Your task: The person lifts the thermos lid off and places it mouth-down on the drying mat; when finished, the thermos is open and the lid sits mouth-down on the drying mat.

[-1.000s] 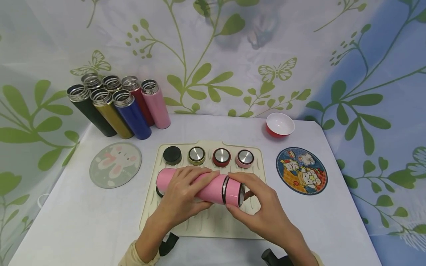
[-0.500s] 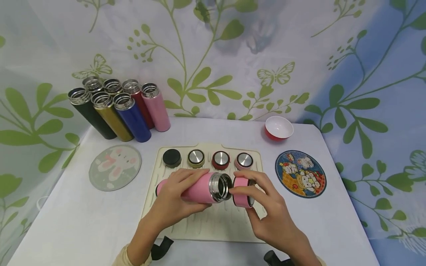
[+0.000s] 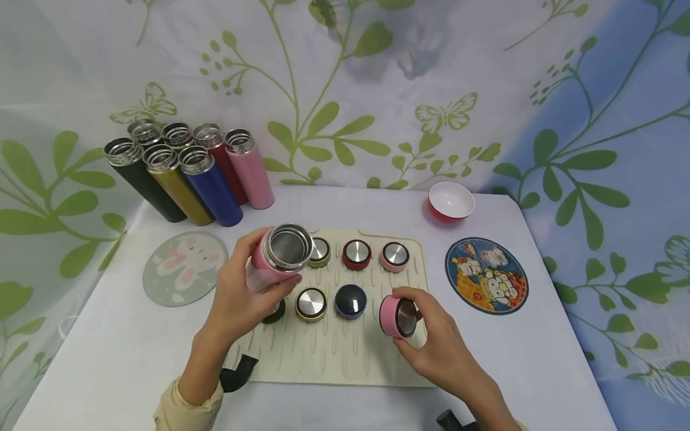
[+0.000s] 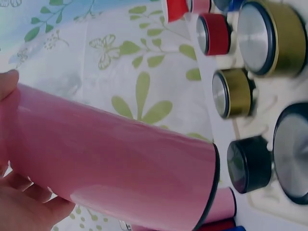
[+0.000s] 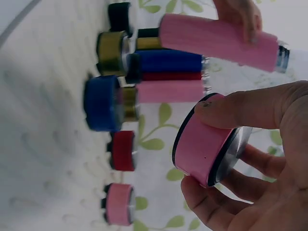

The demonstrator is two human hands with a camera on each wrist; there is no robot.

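Note:
My left hand grips a pink thermos bottle whose bare steel mouth faces up toward the head camera. A matching pink lid is pinched between the thumb and fingers of my right hand, held apart from the bottle over the mat's right side. Below both hands lies a cream ribbed mat with lids in two rows. Its back row shows a gold lid, a red lid and a pink one. Nearer stand another gold lid and a blue lid; a dark lid is partly hidden by my left hand.
Several lidless bottles stand clustered at the back left. A grey rabbit coaster lies left of the mat, a colourful cartoon coaster right of it. The red bowl sits at the back right. A patterned curtain hangs behind.
The lid has come off the pink bottle. My left hand has swung the bottle left and upright, uncovering the front-row lids. My right hand has drawn the lid slightly away.

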